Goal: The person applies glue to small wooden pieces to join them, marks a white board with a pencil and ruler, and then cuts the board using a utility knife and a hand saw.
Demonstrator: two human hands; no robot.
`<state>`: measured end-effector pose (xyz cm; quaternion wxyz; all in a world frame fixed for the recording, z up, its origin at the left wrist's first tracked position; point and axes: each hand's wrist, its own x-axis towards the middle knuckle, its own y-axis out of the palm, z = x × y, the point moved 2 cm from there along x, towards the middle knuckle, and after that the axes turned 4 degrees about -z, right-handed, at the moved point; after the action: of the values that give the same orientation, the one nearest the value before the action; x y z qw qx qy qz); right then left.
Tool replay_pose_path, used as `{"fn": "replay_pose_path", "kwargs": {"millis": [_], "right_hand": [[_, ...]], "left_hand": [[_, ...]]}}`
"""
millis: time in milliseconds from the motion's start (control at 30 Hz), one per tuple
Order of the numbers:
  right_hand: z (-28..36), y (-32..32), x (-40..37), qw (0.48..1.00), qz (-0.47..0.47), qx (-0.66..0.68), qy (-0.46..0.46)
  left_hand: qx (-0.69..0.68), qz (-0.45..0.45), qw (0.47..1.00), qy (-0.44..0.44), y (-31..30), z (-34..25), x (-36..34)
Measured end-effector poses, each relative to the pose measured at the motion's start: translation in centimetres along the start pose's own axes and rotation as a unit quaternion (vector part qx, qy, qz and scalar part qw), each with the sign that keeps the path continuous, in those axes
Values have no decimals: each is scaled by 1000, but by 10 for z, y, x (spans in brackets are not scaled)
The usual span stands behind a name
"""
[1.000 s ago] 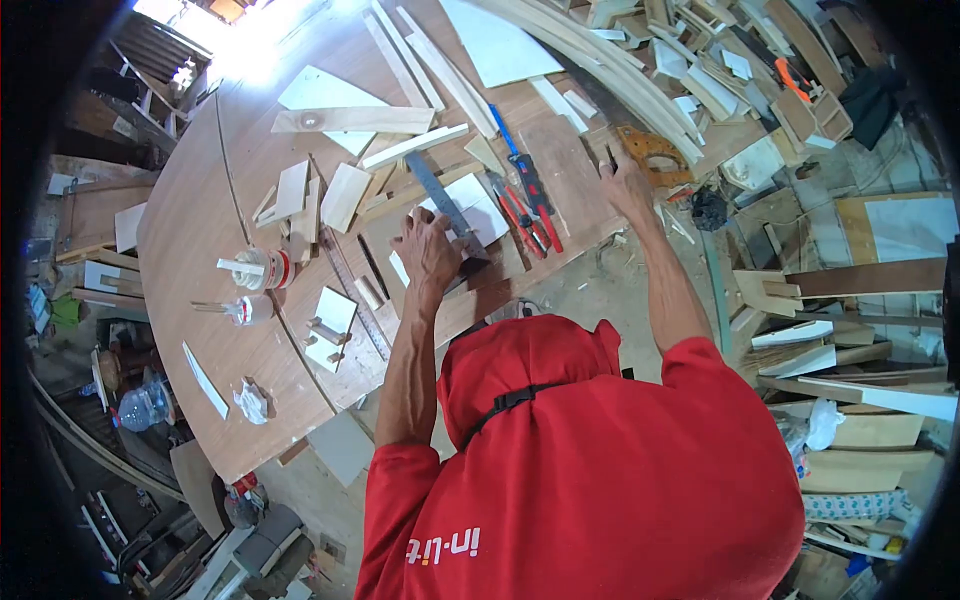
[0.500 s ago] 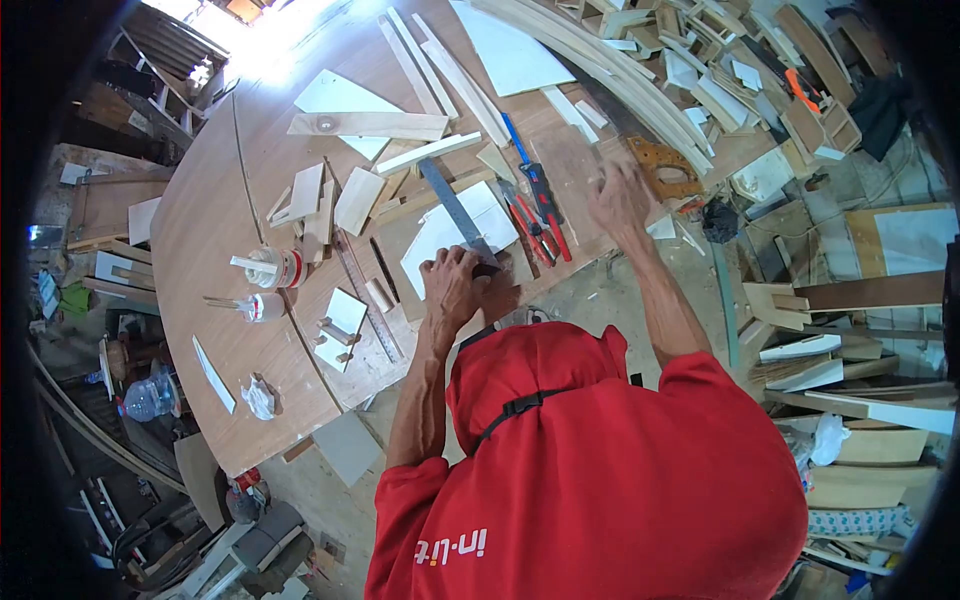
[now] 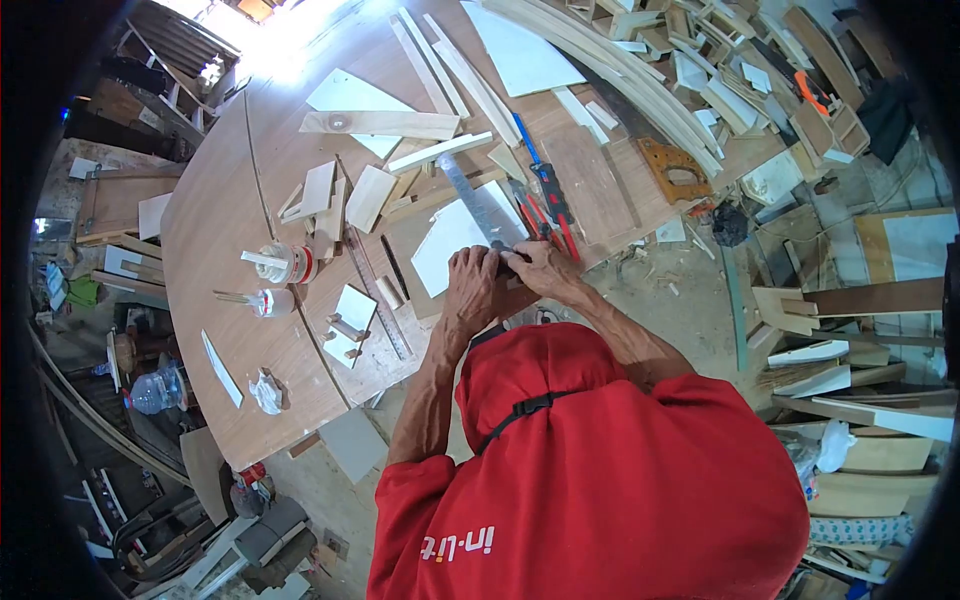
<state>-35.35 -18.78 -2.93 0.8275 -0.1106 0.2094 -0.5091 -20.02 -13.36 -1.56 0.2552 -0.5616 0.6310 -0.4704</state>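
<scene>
A flat metal blade [image 3: 470,195], which looks like a try square, lies slantwise over a white panel piece [image 3: 440,250] near the table's front edge. My left hand [image 3: 472,288] is closed at the blade's near end, fingers curled over it. Right beside it, my right hand [image 3: 545,268] has its fingers pinched together at the same end. Whatever is between those fingers is too small or hidden to make out. Red-handled pliers [image 3: 533,212] and a long blue, black and red tool [image 3: 550,195] lie just beyond my right hand.
A flat brown board [image 3: 585,180] and a handsaw with a wooden handle [image 3: 675,172] lie at the right. Leftward are a steel ruler [image 3: 378,297], a white piece with wooden pegs [image 3: 350,325], a jar [image 3: 290,263] and a cup [image 3: 272,302]. Wood strips [image 3: 470,80] lie at the back.
My right hand has come from over the right side of the table to beside my left hand. The metal blade now looks paler and tilted; my left hand stays at its near end.
</scene>
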Motion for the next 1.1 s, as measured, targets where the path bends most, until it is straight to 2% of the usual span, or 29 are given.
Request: {"fn": "replay_pose_path", "kwargs": {"millis": [100,133,200,233,267,333,367,400,467,500,567,733,867,900,1033,1100], "right_hand": [[-7,4,2,998,-45,35,-33],[-8,1,1,998,-47,35,-33],[-10,-12,-2,992,-112,14,-56],[-19,-16,1,988,-127,77,-29],[-29,-25,3,988,-128,76,-29],[-30,-55,2,968,-183,158,64],[-56,-69,13,970,-202,115,69],[-80,-83,23,970,-222,72,74],[-72,-117,22,946,-320,34,35],[-76,-129,26,945,-323,33,35],[-82,-160,34,912,-401,-90,12],[-103,-209,60,919,-379,-106,22],[-128,-226,76,923,-366,-119,13],[-124,-227,75,928,-346,-108,86],[-105,-216,64,905,-395,-156,17],[-105,-212,64,877,-411,-249,10]], "left_hand": [[-5,-24,999,29,2,-8,5],[-21,-28,999,17,1,-11,7],[-52,-33,998,-8,-3,-19,11],[-52,-20,997,-51,-7,-24,13],[-53,-19,997,-50,-8,-23,12],[-41,-64,992,-99,-12,-14,8],[-32,-50,988,-142,-11,-8,7],[-35,-50,988,-138,-12,-4,6],[4,-50,984,-171,-16,9,5],[6,-25,983,-182,-8,25,2],[7,-21,983,-183,-8,32,1],[42,30,981,-189,0,46,0],[61,32,980,-189,1,48,2],[61,41,978,-195,-1,47,3],[59,37,976,-204,-2,45,5],[58,38,977,-199,-2,46,5]]}}
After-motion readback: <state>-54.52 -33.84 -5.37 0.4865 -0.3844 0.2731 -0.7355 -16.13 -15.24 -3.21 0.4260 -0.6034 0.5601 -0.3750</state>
